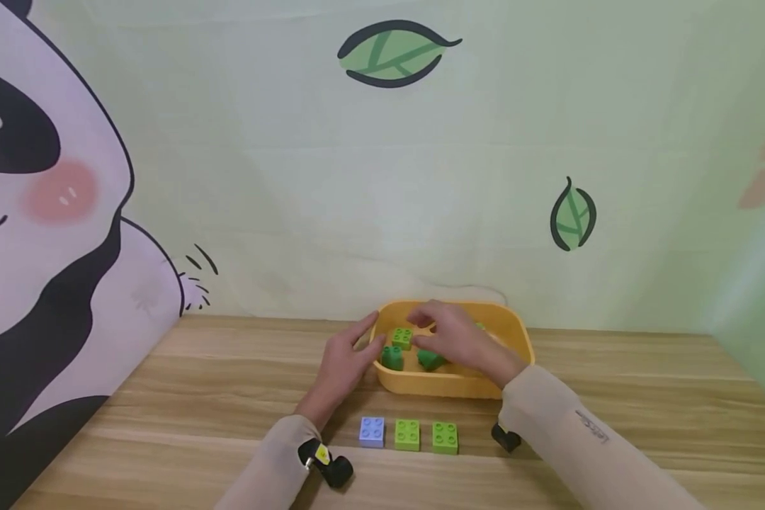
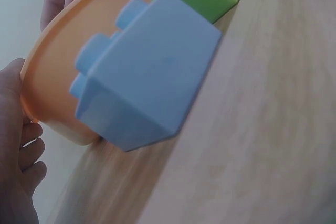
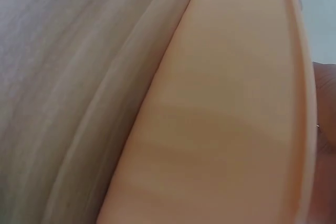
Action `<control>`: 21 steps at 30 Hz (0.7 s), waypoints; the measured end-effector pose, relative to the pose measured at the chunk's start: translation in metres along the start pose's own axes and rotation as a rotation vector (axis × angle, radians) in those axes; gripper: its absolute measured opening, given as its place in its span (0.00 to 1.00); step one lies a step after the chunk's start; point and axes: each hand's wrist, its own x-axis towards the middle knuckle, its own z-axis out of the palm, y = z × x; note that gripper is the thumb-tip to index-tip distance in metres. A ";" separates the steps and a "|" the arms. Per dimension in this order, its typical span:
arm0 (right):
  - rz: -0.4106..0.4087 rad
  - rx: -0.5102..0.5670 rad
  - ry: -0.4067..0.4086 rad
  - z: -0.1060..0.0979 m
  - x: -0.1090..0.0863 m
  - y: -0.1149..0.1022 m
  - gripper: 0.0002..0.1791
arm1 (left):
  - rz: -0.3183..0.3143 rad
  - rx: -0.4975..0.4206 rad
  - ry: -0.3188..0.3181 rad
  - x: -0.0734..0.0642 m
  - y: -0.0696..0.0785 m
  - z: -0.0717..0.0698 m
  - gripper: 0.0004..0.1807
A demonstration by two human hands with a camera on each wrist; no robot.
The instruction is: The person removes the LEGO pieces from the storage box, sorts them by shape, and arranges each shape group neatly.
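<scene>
My left hand (image 1: 343, 361) grips the left end of a yellow plastic bin (image 1: 414, 384), its thumb over the rim and its other fingers outside. My right hand (image 1: 455, 336) reaches over the front rim into the bin with bent, spread fingers. No brick shows between them. Beneath and beside this hand lie a light green brick (image 1: 402, 338), a dark green brick (image 1: 392, 358) and another dark green piece (image 1: 430, 360), partly hidden. In front of the bin stand a blue brick (image 1: 372, 432) and two light green bricks, a middle one (image 1: 407, 435) and a right one (image 1: 445, 438).
The wooden table (image 1: 612, 397) runs back to a pale green wall cloth (image 1: 280, 212) printed with leaves and a panda. Both wrists carry small black cameras, the left one (image 1: 334, 469) close to the blue brick. The right wrist view mostly shows the bin's outer wall (image 3: 226, 103).
</scene>
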 end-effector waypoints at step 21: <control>0.007 -0.034 -0.033 0.014 0.019 0.015 0.19 | 0.051 0.001 0.013 0.000 -0.001 -0.001 0.30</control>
